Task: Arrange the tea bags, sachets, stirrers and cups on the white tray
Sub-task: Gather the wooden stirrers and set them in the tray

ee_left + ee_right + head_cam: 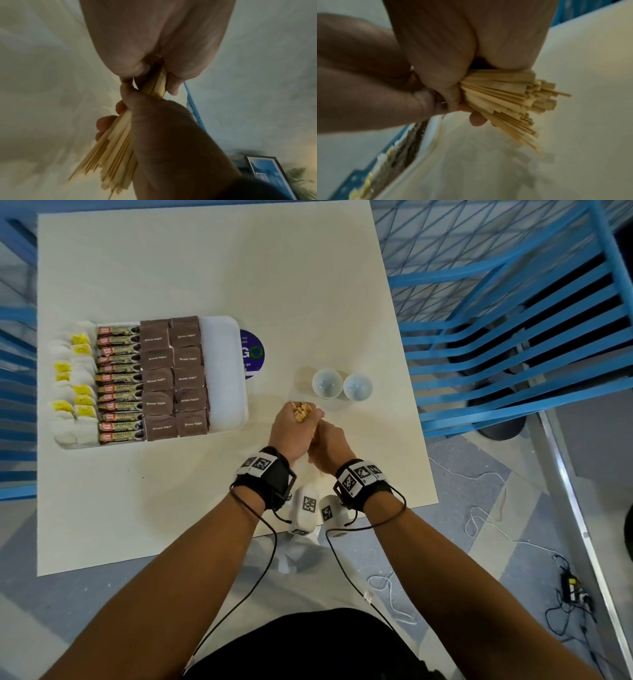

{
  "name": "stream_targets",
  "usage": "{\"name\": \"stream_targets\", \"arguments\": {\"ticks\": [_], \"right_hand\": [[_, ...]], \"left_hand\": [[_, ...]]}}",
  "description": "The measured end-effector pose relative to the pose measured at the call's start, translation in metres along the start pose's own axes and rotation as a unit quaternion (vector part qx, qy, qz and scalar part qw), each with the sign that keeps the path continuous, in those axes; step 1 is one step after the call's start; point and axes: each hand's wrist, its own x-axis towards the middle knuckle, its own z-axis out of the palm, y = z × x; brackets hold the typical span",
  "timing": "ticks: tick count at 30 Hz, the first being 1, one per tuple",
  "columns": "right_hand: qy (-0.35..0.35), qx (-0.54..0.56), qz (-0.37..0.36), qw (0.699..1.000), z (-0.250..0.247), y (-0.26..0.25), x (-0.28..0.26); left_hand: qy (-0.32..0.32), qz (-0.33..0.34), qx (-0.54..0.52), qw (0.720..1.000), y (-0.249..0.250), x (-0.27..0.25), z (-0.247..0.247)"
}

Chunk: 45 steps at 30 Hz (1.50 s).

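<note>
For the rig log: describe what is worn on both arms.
Forearms bare, no sleeves. Each wrist has a black strap: left strap, right strap. White blocks with black square markers top each strap, a white marked camera pod hangs beneath, and thin black cables trail back.

I see a cream table (205, 268) as my landmark; blue slatted chairs (513, 344) crowd its right side, grey floor (479, 542) lies beyond its near edge, where white cable (479, 518) and a black adapter (570, 587) trail

Pale wooden stirrers (300, 411) fan tan between the fingers (477, 119); beyond the fingertips, two white cups (327, 382); left of them, brown sugar sachets (173, 378), yellow-tagged white tea bags (73, 385), a white tray (222, 364); black-and-white checked wristbands (358, 475).
</note>
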Motion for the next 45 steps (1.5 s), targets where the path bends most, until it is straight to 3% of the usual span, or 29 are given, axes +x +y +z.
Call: {"name": "stream_targets", "arguments": {"ticks": [4,7,9,11,13,16,17,18,20,21,23,25,28,31,33,36,38,39,42,45], "right_hand": [[0.012,0.055,-0.041,0.998,0.005,-0.030,0.003],[0.043,0.098,-0.065,0.992,0.011,-0.057,0.007],[0.056,0.106,-0.079,0.990,0.014,-0.079,0.012],[0.051,0.131,-0.101,0.985,0.017,-0.106,0.016],[0.053,0.138,-0.109,0.983,0.018,-0.129,0.023],[0.030,0.098,-0.107,0.989,0.028,-0.158,0.029],[0.029,0.094,-0.108,0.989,0.034,-0.164,0.031],[0.035,0.101,-0.102,0.989,0.039,-0.169,0.032],[0.064,0.158,-0.095,0.981,0.041,-0.182,0.030],[0.085,0.199,-0.092,0.972,0.037,-0.188,0.027],[0.134,0.287,-0.108,0.942,0.022,-0.204,0.019],[0.171,0.339,-0.165,0.910,0.002,-0.225,0.007],[0.187,0.333,-0.212,0.900,-0.004,-0.241,0.001],[0.157,0.327,-0.199,0.910,0.004,-0.240,-0.001],[0.157,0.338,-0.203,0.905,0.003,-0.239,-0.004],[0.164,0.314,-0.180,0.918,0.007,-0.235,-0.003],[0.158,0.299,-0.158,0.928,0.010,-0.232,0.000],[0.152,0.295,-0.154,0.931,0.010,-0.231,0.002],[0.118,0.281,-0.144,0.941,0.006,-0.225,0.004],[0.005,0.219,-0.128,0.967,0.009,-0.215,0.004]], "left_hand": [[-0.027,0.052,0.024,0.998,0.023,-0.005,-0.045],[-0.063,0.112,0.012,0.992,0.067,-0.007,-0.081],[-0.071,0.152,0.112,0.979,0.096,-0.003,-0.100],[-0.099,0.172,0.272,0.942,0.116,-0.001,-0.115],[-0.078,0.173,0.402,0.896,0.127,0.001,-0.130],[-0.069,0.194,0.492,0.846,0.132,0.003,-0.151],[-0.089,0.200,0.485,0.847,0.133,0.002,-0.159],[-0.123,0.201,0.433,0.870,0.134,0.001,-0.167],[-0.191,0.186,0.210,0.941,0.137,0.001,-0.184],[-0.191,0.168,0.074,0.964,0.137,0.004,-0.192],[-0.139,0.108,-0.158,0.972,0.131,0.010,-0.206],[-0.112,0.016,-0.245,0.963,0.119,0.009,-0.210],[-0.204,-0.058,-0.274,0.938,0.106,-0.010,-0.201],[-0.282,-0.082,-0.380,0.877,0.101,-0.017,-0.191],[-0.306,-0.069,-0.419,0.852,0.098,-0.015,-0.185],[-0.298,-0.071,-0.426,0.851,0.098,-0.022,-0.178],[-0.284,-0.107,-0.430,0.850,0.096,-0.024,-0.175],[-0.259,-0.104,-0.424,0.861,0.095,-0.023,-0.175],[-0.160,0.019,-0.299,0.941,0.103,-0.022,-0.178],[-0.081,0.229,-0.165,0.956,0.120,-0.025,-0.190]]}}
